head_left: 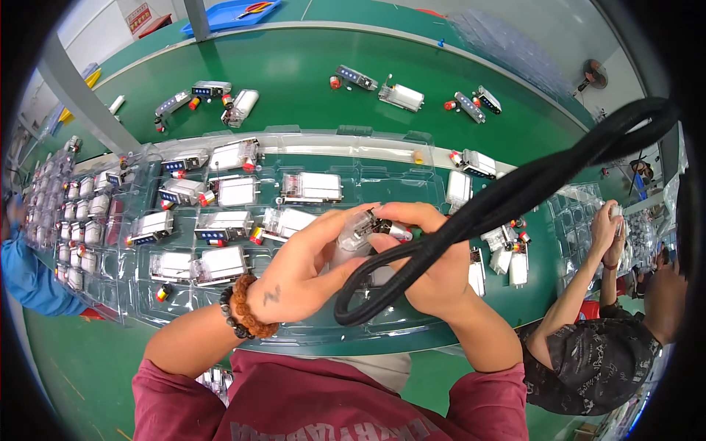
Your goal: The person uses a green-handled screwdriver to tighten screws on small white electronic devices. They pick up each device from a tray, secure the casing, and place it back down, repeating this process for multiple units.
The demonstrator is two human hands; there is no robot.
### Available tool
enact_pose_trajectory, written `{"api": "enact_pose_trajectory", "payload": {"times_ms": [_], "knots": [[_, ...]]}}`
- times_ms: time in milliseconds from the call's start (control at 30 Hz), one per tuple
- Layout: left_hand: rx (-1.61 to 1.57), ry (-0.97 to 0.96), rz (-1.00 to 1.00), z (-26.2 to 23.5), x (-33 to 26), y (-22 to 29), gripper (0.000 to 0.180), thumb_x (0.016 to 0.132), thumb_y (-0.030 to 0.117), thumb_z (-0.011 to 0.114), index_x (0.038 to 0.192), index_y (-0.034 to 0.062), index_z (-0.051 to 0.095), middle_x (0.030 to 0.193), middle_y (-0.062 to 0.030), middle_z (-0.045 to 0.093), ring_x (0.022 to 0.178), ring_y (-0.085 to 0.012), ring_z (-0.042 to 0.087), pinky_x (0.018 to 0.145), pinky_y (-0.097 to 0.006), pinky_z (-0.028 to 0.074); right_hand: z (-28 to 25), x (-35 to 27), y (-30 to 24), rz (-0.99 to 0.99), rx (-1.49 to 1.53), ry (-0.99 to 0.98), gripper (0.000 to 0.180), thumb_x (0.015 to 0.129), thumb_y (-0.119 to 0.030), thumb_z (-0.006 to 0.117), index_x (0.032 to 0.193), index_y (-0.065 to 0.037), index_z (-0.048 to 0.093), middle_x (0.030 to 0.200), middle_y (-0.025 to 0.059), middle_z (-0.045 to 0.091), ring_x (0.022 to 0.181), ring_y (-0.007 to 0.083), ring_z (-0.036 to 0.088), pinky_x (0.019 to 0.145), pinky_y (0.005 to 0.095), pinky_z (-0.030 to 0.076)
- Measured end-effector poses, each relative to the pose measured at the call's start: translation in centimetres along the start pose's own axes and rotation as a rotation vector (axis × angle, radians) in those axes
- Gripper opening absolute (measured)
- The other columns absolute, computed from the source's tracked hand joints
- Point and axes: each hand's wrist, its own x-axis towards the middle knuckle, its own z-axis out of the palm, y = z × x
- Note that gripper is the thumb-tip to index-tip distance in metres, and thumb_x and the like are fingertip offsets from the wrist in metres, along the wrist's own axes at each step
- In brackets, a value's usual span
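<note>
Over the near edge of the clear plastic tray [368, 151], my left hand [294, 275] is closed round a small device with a clear plastic housing [353, 234]. My right hand [437, 268] pinches at the same device's upper end, thumb and forefinger beside a small silvery cylinder [399, 232] that looks like a little motor. Whether the cylinder is seated in the housing or apart from it is hard to make out. Similar white-and-clear units [312, 187] lie in the tray around my hands, several with a red-and-yellow-ended cylinder beside them.
A thick black twisted cord [515, 191] crosses in front of my right hand. Loose units [402, 96] lie on the green bench [294, 70] behind the tray. More filled trays [73, 220] stand at left, with a blue-sleeved person [33, 275]. Another person [596, 353] works at right.
</note>
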Motion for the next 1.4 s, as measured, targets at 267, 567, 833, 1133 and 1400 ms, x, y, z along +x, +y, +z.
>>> {"api": "enact_pose_trajectory", "payload": {"times_ms": [267,567,833,1133,1400], "knots": [[-0.100,0.028,-0.093,0.1,-1.1,0.4,0.032,0.101,0.006,0.052,0.132,-0.0017,0.047,0.105,-0.0048,0.061,0.089,-0.0074,0.059,0.074,-0.025,0.052,-1.9,0.5,-0.3,-0.117,-0.221,-0.096,0.032,0.073,0.001,0.078,0.104,-0.003,0.071,0.098,0.0125,0.065,0.078,0.0239,0.065,0.069,0.0305,0.053],[0.114,0.088,-0.007,0.2,-1.5,-0.5,0.046,0.091,-0.001,0.058,0.134,-0.0002,0.043,0.107,-0.0060,0.058,0.092,-0.0107,0.056,0.081,-0.026,0.048,-1.4,0.1,-0.2,-0.239,-0.178,-0.098,0.032,0.067,0.006,0.078,0.097,-0.003,0.072,0.093,0.0100,0.066,0.076,0.0249,0.064,0.068,0.0347,0.050],[0.334,0.013,0.105,0.4,-1.8,-0.4,0.056,0.092,-0.002,0.056,0.143,-0.0028,0.033,0.120,-0.0101,0.055,0.108,-0.0148,0.053,0.093,-0.030,0.044,-1.1,0.1,0.4,-0.409,-0.219,-0.109,0.036,0.062,0.000,0.080,0.097,-0.004,0.073,0.096,0.0096,0.067,0.076,0.0246,0.062,0.067,0.0369,0.048],[0.619,0.038,0.279,0.8,-2.0,-1.4,0.057,0.088,-0.005,0.056,0.141,-0.0064,0.034,0.122,-0.0177,0.054,0.108,-0.0248,0.056,0.094,-0.035,0.044,-0.8,-0.6,0.5,-0.428,-0.183,-0.152,0.030,0.063,-0.001,0.078,0.092,-0.002,0.071,0.096,0.0108,0.069,0.077,0.0259,0.061,0.070,0.0403,0.050],[0.644,0.056,0.317,0.6,-1.8,-1.8,0.058,0.085,-0.006,0.056,0.139,-0.0070,0.035,0.119,-0.0208,0.053,0.103,-0.0301,0.057,0.091,-0.037,0.045,-0.3,-0.6,0.3,-0.308,-0.134,-0.103,0.033,0.062,0.009,0.080,0.092,-0.001,0.071,0.088,0.0098,0.069,0.071,0.0255,0.060,0.066,0.0379,0.050]]}}
